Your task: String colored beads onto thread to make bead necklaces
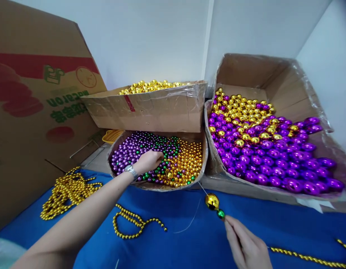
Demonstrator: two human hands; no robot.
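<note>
My left hand (150,160), with a silver watch (131,172) on the wrist, is over the small beads in the lower cardboard box (158,187). Its fingers are pinched together; whatever they hold is hidden. Purple beads (122,157) fill the box's left part, green beads (173,147) mix in the middle, and gold beads (189,160) lie on the right. Low in the view, my right hand (247,243) pinches a bead string just below a green bead (220,214). A larger gold bead (212,201) sits against it, and a thin needle-like tip sticks out beyond.
At right stands a box of large purple beads (273,164) and gold ones. Behind is a raised box (147,112) of gold beads. Gold bead strands (69,190) and a shorter strand (133,220) lie on the blue cloth (173,250). A large carton (29,112) rises at left.
</note>
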